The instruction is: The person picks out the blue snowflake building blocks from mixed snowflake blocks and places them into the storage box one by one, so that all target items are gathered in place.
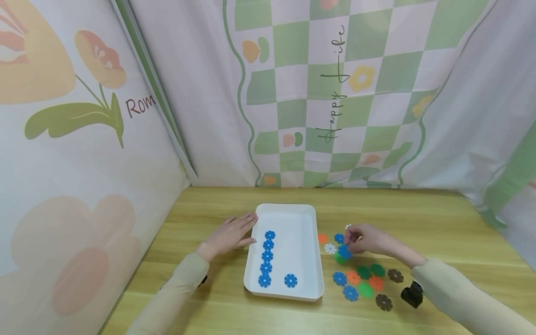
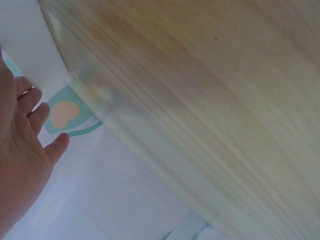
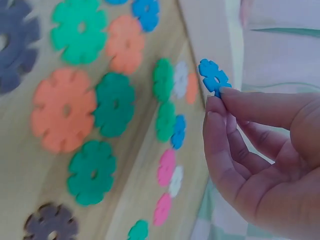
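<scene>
My right hand (image 1: 368, 239) pinches a blue snowflake disc (image 3: 214, 76) between thumb and fingertips, above the loose discs right of the tray. In the head view that held disc (image 1: 345, 251) overlaps a green one (image 1: 340, 258). My left hand (image 1: 232, 232) lies with extended fingers at the left rim of the white tray (image 1: 286, 211). Inside the tray, several blue discs (image 1: 267, 256) form a column along the left side. A single blue disc (image 1: 291, 280) lies apart near the front right. The left wrist view shows the left hand (image 2: 25, 135) at its left edge.
Loose discs lie on the wooden table (image 1: 217, 298) right of the tray, among them an orange disc (image 1: 353, 277), a dark brown disc (image 1: 384, 302), a white disc (image 1: 330, 249) and a pink disc (image 3: 166, 166). A checked curtain (image 1: 326, 111) hangs behind the table.
</scene>
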Demonstrator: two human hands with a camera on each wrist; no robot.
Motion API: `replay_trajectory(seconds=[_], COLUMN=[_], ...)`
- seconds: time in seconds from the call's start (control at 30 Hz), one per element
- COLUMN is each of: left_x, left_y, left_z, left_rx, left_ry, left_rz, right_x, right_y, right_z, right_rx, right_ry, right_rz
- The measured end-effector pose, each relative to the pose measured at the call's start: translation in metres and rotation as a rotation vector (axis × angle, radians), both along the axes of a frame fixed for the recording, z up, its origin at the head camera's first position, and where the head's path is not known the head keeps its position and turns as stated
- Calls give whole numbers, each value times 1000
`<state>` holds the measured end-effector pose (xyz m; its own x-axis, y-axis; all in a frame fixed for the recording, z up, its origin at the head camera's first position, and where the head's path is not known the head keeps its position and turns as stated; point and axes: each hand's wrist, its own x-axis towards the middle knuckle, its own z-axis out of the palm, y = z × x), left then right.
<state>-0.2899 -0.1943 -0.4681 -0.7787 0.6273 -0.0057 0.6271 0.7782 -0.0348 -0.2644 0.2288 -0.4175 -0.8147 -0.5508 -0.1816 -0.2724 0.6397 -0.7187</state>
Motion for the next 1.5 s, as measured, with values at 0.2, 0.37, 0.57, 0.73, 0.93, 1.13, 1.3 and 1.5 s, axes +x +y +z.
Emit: replay_trajectory(seconds=[0.2,0.37,0.57,0.73,0.93,1.13,1.3,1.5], left_x=[0,0,1,1,1,2,2,1], left_y=[0,0,1,1,1,2,1,0], left_z=[0,0,1,1,2,3,3,2], left_rx=[5,7,16,24,22,15,16,16], left_ry=[-10,-16,-17,-19,-26,-27,-18,-11], left_rz=[6,4,5,7,7,10,2,-3], right_x=[0,2,0,-4,-5,-2,-1,0], right_y=[-20,-41,-67,-88,-109,-121,-127,-134], right_z=[8,14,12,6,-1,-9,-14,-18], right_rx=[-17,9,-29,28,87,97,93,96], right_ry=[23,11,-2,35,54,36,30,7], right_rz=[10,5,59,96,109,102,113,108])
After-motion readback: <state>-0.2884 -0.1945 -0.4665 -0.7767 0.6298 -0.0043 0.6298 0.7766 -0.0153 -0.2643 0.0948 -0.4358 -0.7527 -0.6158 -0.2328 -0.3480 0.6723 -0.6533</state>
